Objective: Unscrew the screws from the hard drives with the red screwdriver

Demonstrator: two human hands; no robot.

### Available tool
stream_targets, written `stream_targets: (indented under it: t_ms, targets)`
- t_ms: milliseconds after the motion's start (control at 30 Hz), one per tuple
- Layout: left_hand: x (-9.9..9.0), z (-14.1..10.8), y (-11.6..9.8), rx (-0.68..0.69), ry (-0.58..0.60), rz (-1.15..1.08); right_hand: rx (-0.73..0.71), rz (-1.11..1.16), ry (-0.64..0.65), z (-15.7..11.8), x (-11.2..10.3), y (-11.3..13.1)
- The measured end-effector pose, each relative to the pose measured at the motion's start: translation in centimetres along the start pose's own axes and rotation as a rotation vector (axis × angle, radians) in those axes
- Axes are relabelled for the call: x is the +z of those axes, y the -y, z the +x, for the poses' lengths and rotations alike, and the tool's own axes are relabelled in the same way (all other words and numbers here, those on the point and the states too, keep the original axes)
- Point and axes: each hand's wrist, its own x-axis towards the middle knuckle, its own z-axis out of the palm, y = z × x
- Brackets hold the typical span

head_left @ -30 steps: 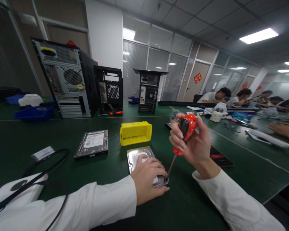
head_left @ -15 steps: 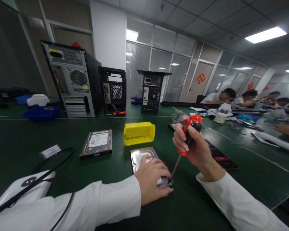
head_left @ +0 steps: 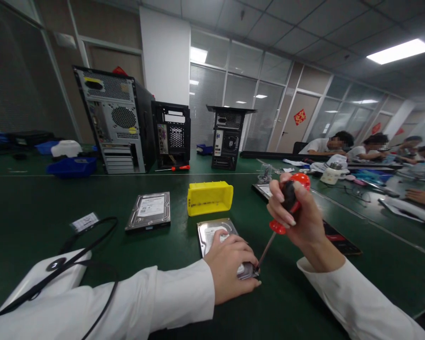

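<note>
Bin [head_left: 210,192] behind one hard drive [head_left: 206,231] (a second drive [head_left: 150,210] lies left)

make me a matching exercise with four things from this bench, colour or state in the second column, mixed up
Things
1. left hand
2. bin beyond the left hand
3. right hand
4. cable over the white device

Colour or state
A. black
B. wrapped around a screwdriver handle
C. yellow
D. laid over a hard drive

Pairs: 1-D, 2-C, 3-B, 4-A
</note>
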Motion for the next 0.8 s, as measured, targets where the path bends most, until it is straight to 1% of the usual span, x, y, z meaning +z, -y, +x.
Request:
stream_targets:
  t_ms: [200, 333, 433, 633, 700, 800]
  targets:
    - [-0.15, -0.01, -0.13, 0.000, 0.017, 0.016, 0.027, 0.017, 0.013, -0.06, -0.04, 0.19]
    - [-0.16, -0.04, -0.19, -0.004, 0.008, 0.007, 0.042, 0.028, 0.007, -0.15, 0.02, 0.42]
    - [-0.20, -0.08, -0.21, -0.002, 0.003, 0.008, 0.031, -0.003, 0.007, -0.14, 0.12, 0.46]
    - [-0.21, -0.04, -0.19, -0.005, 0.022, 0.029, -0.012, -0.042, -0.034, -0.05, 0.11, 0.21]
    - [-0.15, -0.01, -0.16, -0.001, 0.020, 0.029, -0.017, -0.038, -0.020, -0.11, 0.05, 0.10]
    - [-0.08, 0.00, -0.13, -0.002, 0.015, 0.029, 0.018, -0.014, 0.011, -0.26, 0.01, 0.02]
